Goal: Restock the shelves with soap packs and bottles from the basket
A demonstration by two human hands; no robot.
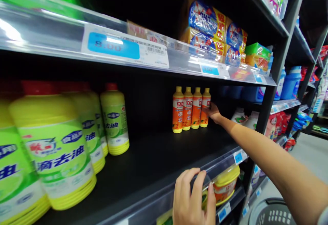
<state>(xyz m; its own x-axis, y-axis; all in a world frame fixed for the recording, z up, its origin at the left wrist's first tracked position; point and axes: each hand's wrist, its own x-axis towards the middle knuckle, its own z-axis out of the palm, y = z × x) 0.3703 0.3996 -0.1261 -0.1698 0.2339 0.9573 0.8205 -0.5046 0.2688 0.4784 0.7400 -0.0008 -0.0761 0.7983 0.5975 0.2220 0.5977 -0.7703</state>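
My right hand [214, 113] reaches across the black shelf board [153, 160] to the rightmost of several orange dish-soap bottles [191, 110]. Its fingers are against that bottle's lower right side, partly hidden, so I cannot tell whether they grip it. Lower down, my left hand [192, 199] is curled over the clear plastic shelf-edge strip [220, 167]. Large yellow-green degreaser jugs with red caps [55, 149] stand at the left of the same shelf, well away from both hands.
Blue-and-yellow OMO detergent packs [207, 23] sit on the shelf above, and blue jugs [290, 84] stand further right. A yellow tub [225, 185] sits on the shelf below. A grey plastic basket [271, 213] rests on the floor at the lower right.
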